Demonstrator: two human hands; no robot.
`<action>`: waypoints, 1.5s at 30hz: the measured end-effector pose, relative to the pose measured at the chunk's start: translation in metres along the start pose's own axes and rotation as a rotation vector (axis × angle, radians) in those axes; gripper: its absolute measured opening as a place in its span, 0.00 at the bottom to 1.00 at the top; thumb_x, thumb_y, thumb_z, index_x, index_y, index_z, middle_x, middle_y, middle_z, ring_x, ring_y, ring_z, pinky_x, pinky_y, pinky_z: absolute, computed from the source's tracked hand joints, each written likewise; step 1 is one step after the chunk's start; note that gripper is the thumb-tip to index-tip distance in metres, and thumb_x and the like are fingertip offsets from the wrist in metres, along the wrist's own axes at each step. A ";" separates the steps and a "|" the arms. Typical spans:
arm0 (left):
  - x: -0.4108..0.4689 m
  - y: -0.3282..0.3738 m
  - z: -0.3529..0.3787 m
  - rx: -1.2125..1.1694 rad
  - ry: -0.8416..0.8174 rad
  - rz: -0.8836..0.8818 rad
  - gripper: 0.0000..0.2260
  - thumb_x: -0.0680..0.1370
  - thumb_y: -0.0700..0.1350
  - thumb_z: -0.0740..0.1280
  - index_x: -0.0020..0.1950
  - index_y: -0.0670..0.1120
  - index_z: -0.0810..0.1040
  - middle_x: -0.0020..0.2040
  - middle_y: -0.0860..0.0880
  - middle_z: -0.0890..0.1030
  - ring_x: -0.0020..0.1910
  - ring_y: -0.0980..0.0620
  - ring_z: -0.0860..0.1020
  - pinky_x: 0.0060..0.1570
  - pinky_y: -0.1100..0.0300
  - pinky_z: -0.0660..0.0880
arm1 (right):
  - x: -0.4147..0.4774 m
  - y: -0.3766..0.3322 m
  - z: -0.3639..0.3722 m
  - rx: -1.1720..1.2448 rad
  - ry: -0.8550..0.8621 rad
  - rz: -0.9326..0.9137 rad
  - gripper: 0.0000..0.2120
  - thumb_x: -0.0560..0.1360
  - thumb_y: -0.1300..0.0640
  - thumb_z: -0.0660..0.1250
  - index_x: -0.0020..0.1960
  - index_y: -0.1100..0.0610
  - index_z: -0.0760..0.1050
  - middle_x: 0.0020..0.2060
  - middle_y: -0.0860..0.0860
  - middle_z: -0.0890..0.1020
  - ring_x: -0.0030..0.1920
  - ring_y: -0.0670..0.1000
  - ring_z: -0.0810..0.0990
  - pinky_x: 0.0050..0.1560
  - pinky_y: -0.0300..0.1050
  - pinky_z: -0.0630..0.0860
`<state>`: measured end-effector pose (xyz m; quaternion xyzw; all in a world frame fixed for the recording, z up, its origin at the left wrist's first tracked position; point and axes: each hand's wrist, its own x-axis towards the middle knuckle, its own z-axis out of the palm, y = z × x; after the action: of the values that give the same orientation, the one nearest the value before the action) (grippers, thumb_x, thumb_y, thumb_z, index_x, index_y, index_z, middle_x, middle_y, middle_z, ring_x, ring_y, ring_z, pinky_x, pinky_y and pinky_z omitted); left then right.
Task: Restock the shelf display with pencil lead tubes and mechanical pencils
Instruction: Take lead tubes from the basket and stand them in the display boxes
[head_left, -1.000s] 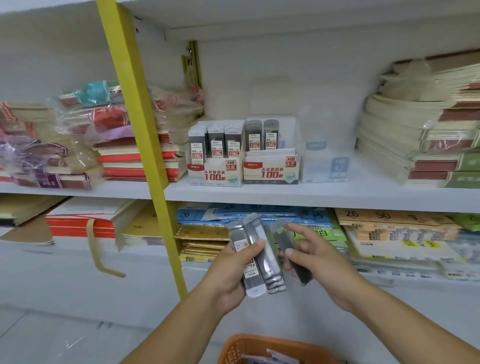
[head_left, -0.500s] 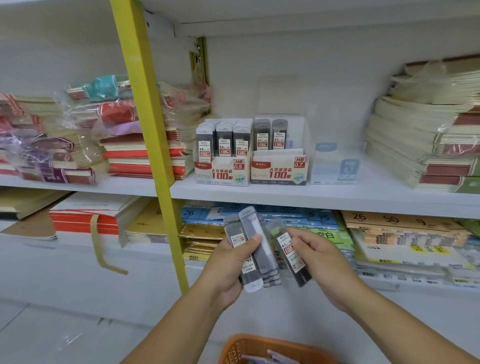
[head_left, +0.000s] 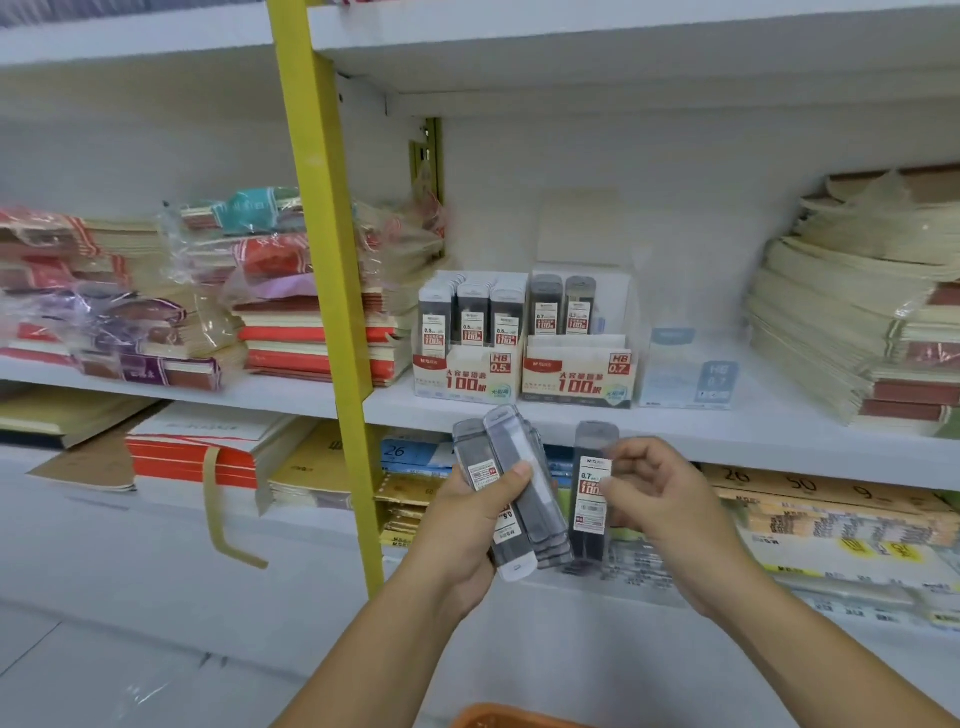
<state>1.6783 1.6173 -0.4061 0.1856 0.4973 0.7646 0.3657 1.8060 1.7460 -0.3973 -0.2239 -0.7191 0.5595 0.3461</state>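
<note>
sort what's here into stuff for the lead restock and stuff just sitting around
Job: single 0.7 tube in right hand; tube stack in left hand; HB 0.5 box; HB 0.7 box.
Lying about: notebook stacks; yellow post; numbered paper packs.

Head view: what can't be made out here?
- Orange basket: cut off by the bottom edge, contents unseen.
- Tube stack in the left hand: count unclear, since the tubes overlap and the thumb covers part of the labels.
- Single tube in the right hand: 0.7 is readable, the finer print is too small.
- Clear box: label washed out, contents unclear.
</note>
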 end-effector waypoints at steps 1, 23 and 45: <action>0.003 0.008 0.000 -0.013 0.003 0.020 0.14 0.78 0.40 0.71 0.64 0.45 0.79 0.55 0.43 0.86 0.54 0.42 0.85 0.53 0.45 0.82 | 0.007 -0.015 0.000 -0.010 0.001 -0.046 0.16 0.73 0.66 0.69 0.53 0.47 0.76 0.47 0.48 0.85 0.49 0.51 0.84 0.48 0.53 0.81; 0.053 0.051 0.002 -0.134 0.041 0.213 0.09 0.79 0.39 0.69 0.57 0.49 0.81 0.45 0.50 0.88 0.40 0.54 0.86 0.32 0.61 0.80 | 0.182 -0.111 -0.012 -0.923 0.006 -0.488 0.09 0.74 0.57 0.70 0.50 0.47 0.72 0.40 0.45 0.79 0.44 0.48 0.78 0.40 0.39 0.72; 0.028 0.029 0.006 -0.192 -0.078 0.024 0.24 0.67 0.42 0.75 0.62 0.44 0.79 0.53 0.39 0.86 0.48 0.41 0.86 0.41 0.47 0.84 | 0.030 -0.028 0.029 -0.117 -0.064 -0.092 0.06 0.72 0.58 0.74 0.48 0.50 0.81 0.39 0.45 0.85 0.40 0.45 0.84 0.39 0.35 0.79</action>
<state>1.6524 1.6349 -0.3798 0.1852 0.4048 0.8052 0.3917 1.7662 1.7413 -0.3671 -0.1925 -0.7709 0.5067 0.3347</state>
